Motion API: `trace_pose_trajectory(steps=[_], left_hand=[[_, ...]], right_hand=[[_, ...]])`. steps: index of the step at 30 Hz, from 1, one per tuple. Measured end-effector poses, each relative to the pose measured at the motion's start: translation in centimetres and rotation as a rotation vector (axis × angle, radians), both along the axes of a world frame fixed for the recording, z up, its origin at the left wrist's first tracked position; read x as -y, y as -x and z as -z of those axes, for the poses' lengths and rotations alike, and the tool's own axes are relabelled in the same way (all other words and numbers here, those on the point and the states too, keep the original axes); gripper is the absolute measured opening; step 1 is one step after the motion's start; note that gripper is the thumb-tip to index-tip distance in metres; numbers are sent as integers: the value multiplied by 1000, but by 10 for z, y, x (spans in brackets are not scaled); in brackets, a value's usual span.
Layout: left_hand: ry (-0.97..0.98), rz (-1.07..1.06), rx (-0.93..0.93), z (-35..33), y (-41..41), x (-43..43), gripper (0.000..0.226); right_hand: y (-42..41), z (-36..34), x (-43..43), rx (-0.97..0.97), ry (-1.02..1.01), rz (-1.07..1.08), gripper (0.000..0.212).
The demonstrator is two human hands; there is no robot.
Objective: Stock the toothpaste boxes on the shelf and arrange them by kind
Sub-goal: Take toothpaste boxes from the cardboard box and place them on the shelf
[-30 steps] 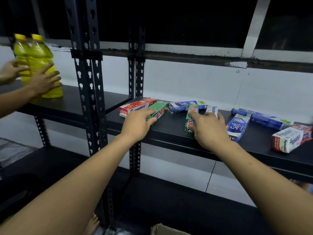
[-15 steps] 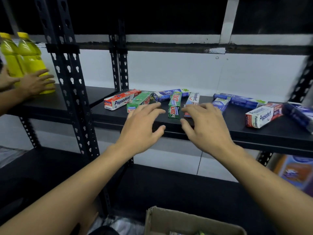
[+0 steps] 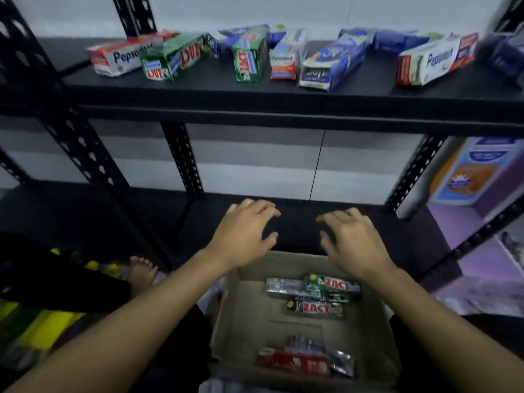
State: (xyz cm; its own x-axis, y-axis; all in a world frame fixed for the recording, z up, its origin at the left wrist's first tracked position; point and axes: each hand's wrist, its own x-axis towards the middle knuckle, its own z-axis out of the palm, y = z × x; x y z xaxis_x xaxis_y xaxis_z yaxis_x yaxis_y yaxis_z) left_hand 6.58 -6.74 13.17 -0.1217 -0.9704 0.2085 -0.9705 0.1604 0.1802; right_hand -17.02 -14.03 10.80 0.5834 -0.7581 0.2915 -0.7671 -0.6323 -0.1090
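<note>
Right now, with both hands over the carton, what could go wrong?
The blue box on the shelf lies close to the front edge; placing more could knock it off.
Green Zact boxes sit between Pepsodent boxes, so new boxes may land in the wrong group.

One wide-angle camera on the person's head looks forward and steeply down, close to the rack (image 3: 76,143). The upper shelf (image 3: 198,85) crosses at twelve o'clock; the open cardboard box (image 3: 249,321) lies near at six o'clock.
</note>
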Motion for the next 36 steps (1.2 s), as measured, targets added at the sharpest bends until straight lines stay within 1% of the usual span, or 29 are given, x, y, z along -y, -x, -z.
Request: trace_pose_trajectory(steps=[5,11,15,18,21,24,27,29,32,34,36], left_hand=[[-233,-7,23,96,5,-3,43],[-484,-59,-46,194,21,-16,38],[-704,-74,-172,252,38,-28,36],[-788,-105,-242,279,47,-39,36],[-928,-164,-317,306,51,-45,40],[-1057,-282,-373,329,48,-51,51],[-1131,-279,-362,342,48,-54,56],[-1127,-275,-345,346,49,-55,55],[-1131,-272,-313,350,48,-55,55],[-1132,-275,-307,351,45,-56,52],[-1114,-278,-292,353,43,-58,50]], right_hand=[[30,83,-7,-184,-279,44,35],[53,172,-13,-353,-589,58,43],[68,228,-22,-381,-834,93,43],[79,253,-32,-417,-999,21,45],[86,279,-36,-411,-1170,122,46],[89,298,-33,-394,-1248,219,48],[92,309,-30,-388,-1292,256,53],[93,311,-31,-397,-1322,261,57],[90,315,-35,-355,-1356,286,60],[88,319,-38,-337,-1342,318,60],[88,321,-40,-374,-1317,320,65]])
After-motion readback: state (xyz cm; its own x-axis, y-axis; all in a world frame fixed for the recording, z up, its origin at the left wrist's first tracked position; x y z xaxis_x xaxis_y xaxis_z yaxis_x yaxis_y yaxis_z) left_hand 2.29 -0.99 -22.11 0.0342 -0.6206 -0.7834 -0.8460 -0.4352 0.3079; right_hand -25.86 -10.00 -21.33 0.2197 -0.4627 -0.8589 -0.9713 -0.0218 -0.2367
